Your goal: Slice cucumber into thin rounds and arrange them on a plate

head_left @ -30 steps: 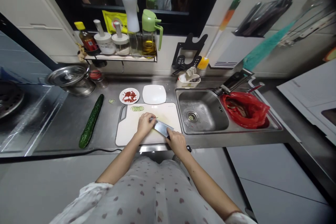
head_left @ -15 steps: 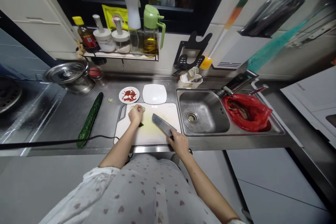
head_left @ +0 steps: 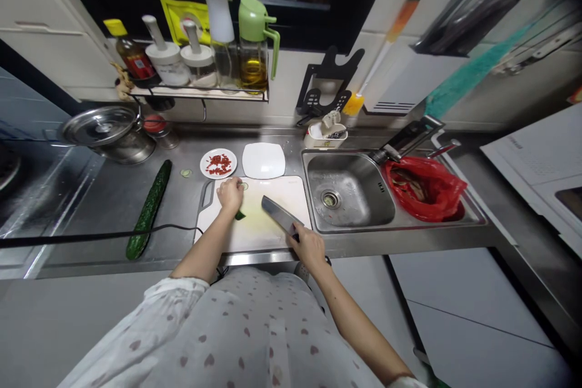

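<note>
My right hand (head_left: pixel 310 248) grips the handle of a broad kitchen knife (head_left: pixel 279 216), its blade lying over the right part of the white cutting board (head_left: pixel 273 242). Near the board's top left edge is my left hand (head_left: pixel 231 195), fingers bent and drawn together; what they hold, if anything, is hidden. A thin cucumber slice (head_left: pixel 244 186) shows just right of those fingertips. Partly behind the left wrist lies a dark green cucumber piece (head_left: pixel 240 214). A whole cucumber (head_left: pixel 149 209) rests on the counter left of the board.
Behind the board stand a plate of chopped red pieces (head_left: pixel 208 157) and a white square plate (head_left: pixel 264 160). One cucumber slice (head_left: pixel 186 173) lies on the counter. A dark cable (head_left: pixel 100 234) crosses the cucumber. To the right are the sink (head_left: pixel 352 191) and a red bag (head_left: pixel 439 194).
My left hand has moved slightly along the board's top edge, and a slice seen left of its fingers is no longer visible. The knife stays almost in place. The view has shifted a little.
</note>
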`<act>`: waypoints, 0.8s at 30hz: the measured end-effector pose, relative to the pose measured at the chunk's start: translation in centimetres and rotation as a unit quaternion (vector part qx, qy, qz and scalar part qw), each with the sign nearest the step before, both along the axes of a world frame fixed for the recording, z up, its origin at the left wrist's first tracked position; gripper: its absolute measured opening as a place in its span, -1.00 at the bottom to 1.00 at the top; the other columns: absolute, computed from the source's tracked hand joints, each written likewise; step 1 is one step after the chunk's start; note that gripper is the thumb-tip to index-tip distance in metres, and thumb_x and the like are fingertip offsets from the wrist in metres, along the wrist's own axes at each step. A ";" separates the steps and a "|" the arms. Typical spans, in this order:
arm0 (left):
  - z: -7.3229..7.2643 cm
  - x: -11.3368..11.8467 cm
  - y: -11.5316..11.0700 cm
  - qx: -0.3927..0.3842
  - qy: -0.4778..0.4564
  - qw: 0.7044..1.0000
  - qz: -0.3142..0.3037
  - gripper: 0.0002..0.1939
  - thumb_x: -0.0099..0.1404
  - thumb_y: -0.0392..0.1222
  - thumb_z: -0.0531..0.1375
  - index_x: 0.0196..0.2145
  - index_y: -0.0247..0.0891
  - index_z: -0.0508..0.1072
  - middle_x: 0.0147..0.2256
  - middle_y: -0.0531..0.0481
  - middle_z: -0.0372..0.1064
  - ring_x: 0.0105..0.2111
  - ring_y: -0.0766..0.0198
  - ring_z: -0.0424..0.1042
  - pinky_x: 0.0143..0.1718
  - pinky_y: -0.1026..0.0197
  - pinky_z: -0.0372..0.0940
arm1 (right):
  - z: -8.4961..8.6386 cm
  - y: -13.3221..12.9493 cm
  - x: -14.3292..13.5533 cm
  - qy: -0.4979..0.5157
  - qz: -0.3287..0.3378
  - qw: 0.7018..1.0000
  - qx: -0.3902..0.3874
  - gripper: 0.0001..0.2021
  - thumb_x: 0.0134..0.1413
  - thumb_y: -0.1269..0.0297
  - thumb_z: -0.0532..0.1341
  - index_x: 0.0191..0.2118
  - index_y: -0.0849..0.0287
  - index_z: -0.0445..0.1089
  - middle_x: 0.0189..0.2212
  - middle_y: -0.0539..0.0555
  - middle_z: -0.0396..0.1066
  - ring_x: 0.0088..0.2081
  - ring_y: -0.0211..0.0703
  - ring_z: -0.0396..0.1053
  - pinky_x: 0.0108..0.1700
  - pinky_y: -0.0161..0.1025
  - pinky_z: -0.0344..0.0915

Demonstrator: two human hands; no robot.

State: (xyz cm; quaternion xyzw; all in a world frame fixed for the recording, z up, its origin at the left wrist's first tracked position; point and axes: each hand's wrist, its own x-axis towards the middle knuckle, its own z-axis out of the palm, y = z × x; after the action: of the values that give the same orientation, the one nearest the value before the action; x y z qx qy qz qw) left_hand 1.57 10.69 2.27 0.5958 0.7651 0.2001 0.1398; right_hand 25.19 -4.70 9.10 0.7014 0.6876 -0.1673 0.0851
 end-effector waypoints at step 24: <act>-0.3 -1.7 -7.9 0.135 -0.164 0.977 0.019 -0.78 0.27 -0.11 0.07 -0.26 -0.25 0.44 -0.28 -0.08 0.39 -0.32 0.25 0.38 -0.20 0.20 0.28 | 0.1 0.3 -1.2 0.018 -0.009 1.000 -0.013 -0.64 0.25 0.18 -0.04 0.10 0.04 0.27 -0.24 0.11 0.51 -0.20 -0.11 0.44 -0.24 -0.29 0.14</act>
State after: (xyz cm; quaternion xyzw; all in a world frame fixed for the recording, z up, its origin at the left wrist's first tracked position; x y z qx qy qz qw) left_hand -0.16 2.75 1.96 0.5533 0.7090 0.3994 0.1781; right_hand 23.97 -4.41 9.23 0.7030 0.6808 -0.1895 0.0804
